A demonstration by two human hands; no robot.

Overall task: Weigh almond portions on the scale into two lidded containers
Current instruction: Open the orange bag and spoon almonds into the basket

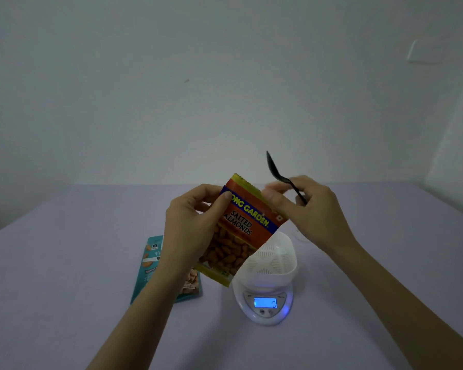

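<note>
Lavender table (pixel 64 289) below, both forearms reaching in over it. Left hand (pixel 190 222) raised, thumb and fingers pinching the left top corner of the almond packet (pixel 238 231) — tilted, reading "…ONG GARDEN SALTED ALMONDS". Right hand (pixel 310 206) gripping the opposite corner, black spoon (pixel 281 174) tucked in the fingers, bowl up. Teal packet (pixel 150 265) flat on the table. White bowl (pixel 275 260) on the scale (pixel 265 305) — display showing 0.

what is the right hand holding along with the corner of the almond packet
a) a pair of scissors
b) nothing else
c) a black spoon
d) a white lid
c: the right hand grips a black spoon, bowl pointing up, while pinching the top of the salted almonds packet.
</note>
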